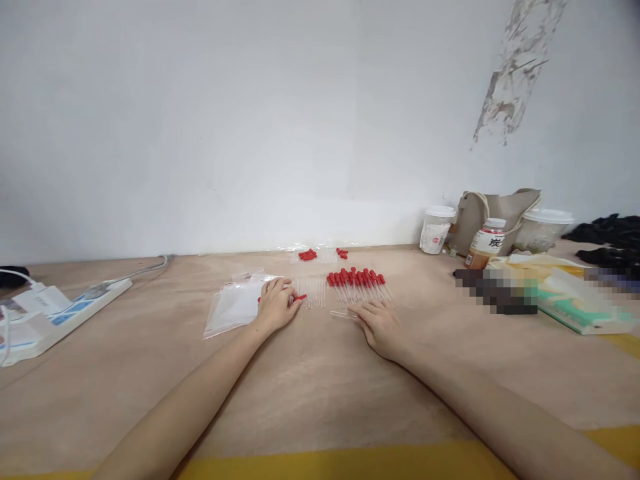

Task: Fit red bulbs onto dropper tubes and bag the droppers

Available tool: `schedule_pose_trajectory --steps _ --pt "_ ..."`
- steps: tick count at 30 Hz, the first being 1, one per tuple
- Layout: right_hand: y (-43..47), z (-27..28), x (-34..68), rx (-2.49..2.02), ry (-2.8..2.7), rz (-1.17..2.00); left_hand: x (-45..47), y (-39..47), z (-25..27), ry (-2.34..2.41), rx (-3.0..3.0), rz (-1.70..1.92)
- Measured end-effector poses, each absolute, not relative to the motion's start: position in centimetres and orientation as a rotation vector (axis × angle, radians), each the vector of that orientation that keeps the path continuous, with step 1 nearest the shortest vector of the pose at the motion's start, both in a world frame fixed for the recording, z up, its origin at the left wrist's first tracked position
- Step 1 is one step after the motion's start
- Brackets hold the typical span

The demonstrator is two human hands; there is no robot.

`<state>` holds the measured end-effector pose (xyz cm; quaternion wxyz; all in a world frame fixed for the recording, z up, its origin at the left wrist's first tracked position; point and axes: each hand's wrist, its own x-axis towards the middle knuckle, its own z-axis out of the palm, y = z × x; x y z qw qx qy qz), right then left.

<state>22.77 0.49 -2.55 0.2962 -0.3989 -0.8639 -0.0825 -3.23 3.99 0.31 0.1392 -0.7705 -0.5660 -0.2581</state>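
My left hand (277,308) is closed over some red rubber bulbs, beside a stack of clear plastic bags (233,312). One red bulb (301,297) sticks out between its thumb and fingers. Just right of it, several clear glass tubes (315,293) lie side by side. My right hand (384,328) pinches a clear glass tube (341,314) that points left. Beyond that hand is a row of droppers (354,277), with red bulbs on top and clear stems toward me. The right fingertips partly cover the stems.
Small red pieces (307,255) lie on clear plastic near the wall. On the left is a power strip (85,313) with plugs and cables. To the right stand a paper cup (438,230), a drink bottle (486,243), a bag (473,220) and a tissue pack (583,307).
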Motion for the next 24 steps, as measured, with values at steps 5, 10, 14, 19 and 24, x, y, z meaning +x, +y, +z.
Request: schedule_pose_trajectory --steps 5,10,14,19,24 --pt "0.7 -3.0 22.7 -1.018 -2.247 -0.108 -2.3 0.9 0.6 -1.487 -2.337 -1.048" --pt "1.3 -3.8 22.3 -0.998 -2.2 -0.005 -1.7 -3.3 -0.4 -1.41 -2.673 -0.886" --pt "1.5 -3.6 21.2 -0.926 -2.254 -0.006 -1.6 -3.3 -1.1 -1.381 -2.615 -0.925" --pt "0.5 -2.6 19.9 -0.864 -2.239 0.018 -1.2 -2.6 -1.2 -1.391 -2.622 -1.011" --pt "-0.5 -2.1 20.0 -0.824 -2.212 0.08 -1.3 -3.1 -0.8 -1.477 -2.647 -1.068"
